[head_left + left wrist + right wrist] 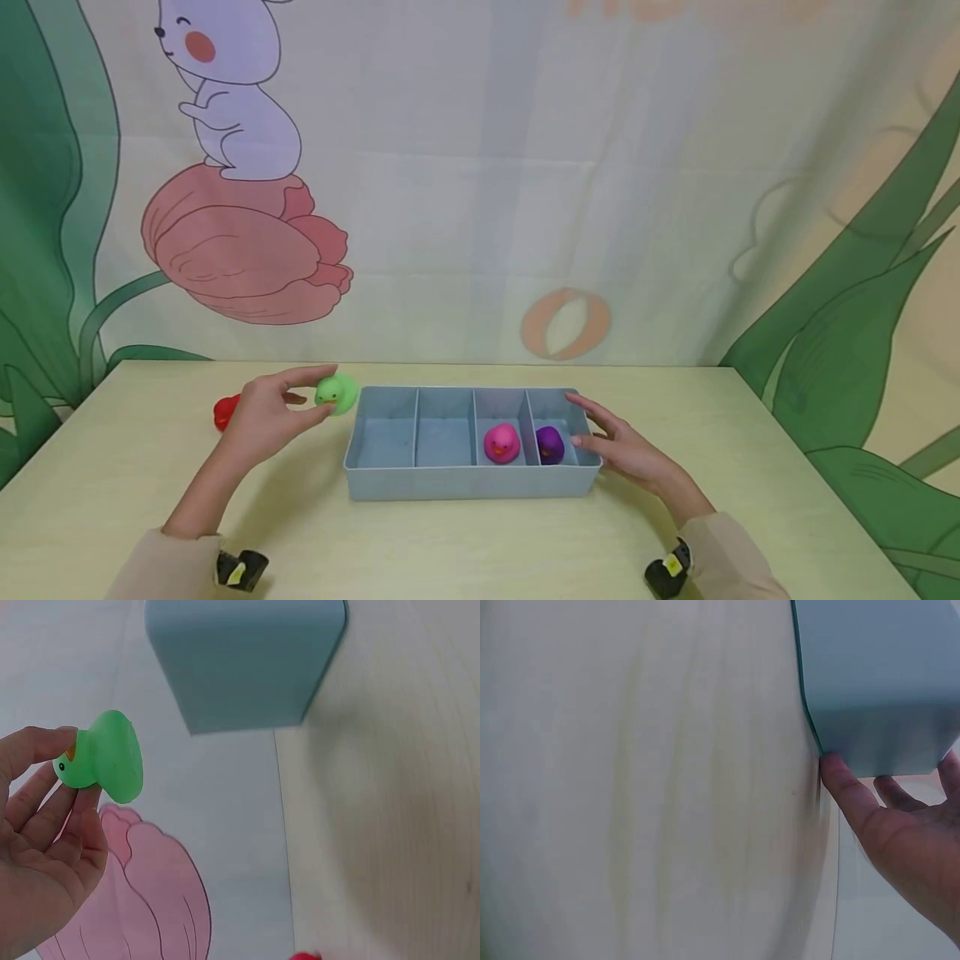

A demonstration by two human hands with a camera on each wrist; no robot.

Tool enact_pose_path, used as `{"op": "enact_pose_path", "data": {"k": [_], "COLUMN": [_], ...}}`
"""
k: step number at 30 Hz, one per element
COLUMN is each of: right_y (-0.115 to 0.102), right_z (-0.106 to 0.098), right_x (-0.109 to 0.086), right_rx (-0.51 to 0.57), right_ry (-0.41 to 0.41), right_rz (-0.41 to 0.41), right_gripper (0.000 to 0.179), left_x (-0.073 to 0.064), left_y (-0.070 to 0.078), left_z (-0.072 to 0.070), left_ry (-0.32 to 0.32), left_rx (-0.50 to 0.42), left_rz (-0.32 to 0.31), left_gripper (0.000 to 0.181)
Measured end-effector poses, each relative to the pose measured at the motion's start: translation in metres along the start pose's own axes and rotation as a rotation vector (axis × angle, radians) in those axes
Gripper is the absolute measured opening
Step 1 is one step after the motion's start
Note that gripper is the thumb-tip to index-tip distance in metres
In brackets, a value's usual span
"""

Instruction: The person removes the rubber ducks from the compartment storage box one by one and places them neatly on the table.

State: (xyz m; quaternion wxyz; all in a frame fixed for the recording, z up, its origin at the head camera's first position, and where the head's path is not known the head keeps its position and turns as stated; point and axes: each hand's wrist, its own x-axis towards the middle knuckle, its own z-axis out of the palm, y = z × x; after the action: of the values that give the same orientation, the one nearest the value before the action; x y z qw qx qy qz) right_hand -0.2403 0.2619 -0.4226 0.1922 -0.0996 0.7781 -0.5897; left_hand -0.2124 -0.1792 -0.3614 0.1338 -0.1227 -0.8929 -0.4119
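Observation:
My left hand pinches a green rubber duck between thumb and fingertips, raised just left of a grey-blue box with several compartments in a row. In the left wrist view the duck lies on its side at the fingertips. A pink rubber duck sits in the third compartment from the left. The rightmost one holds a purple duck. My right hand touches the right end of the box with thumb and fingers spread along its rim; the right wrist view shows the thumb at a corner.
A red toy, partly hidden behind the left hand, lies on the pale wooden table. Beyond the table's back edge hangs a printed cloth. Dark cameras are strapped to both wrists.

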Motion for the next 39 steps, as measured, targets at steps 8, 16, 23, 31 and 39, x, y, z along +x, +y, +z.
{"op": "enact_pose_path", "data": {"k": [8, 16, 23, 31, 39], "right_y": [0.000, 0.000, 0.000, -0.001, -0.003], "right_z": [0.000, 0.000, 0.000, 0.001, 0.001], "right_x": [0.000, -0.001, -0.001, -0.001, -0.002], "right_rx": [0.002, -0.008, -0.008, -0.003, 0.009], "right_ry": [0.000, 0.005, 0.011, 0.004, -0.008], "right_rz": [0.002, -0.001, 0.006, 0.003, -0.003], "right_gripper": [0.065, 0.065, 0.063, 0.064, 0.066], "left_x": [-0.010, -0.016, -0.021, -0.026, -0.023], "left_y": [-0.020, -0.041, -0.064, -0.091, -0.114], "left_z": [-0.025, -0.049, -0.066, -0.083, -0.087], "left_ry": [0.055, 0.076, 0.113, 0.156, 0.145], "left_rx": [0.054, 0.055, 0.111, 0.139, 0.166], "left_rz": [-0.026, -0.090, -0.126, -0.113, -0.192], "left_gripper": [0.046, 0.048, 0.049, 0.050, 0.049]}}
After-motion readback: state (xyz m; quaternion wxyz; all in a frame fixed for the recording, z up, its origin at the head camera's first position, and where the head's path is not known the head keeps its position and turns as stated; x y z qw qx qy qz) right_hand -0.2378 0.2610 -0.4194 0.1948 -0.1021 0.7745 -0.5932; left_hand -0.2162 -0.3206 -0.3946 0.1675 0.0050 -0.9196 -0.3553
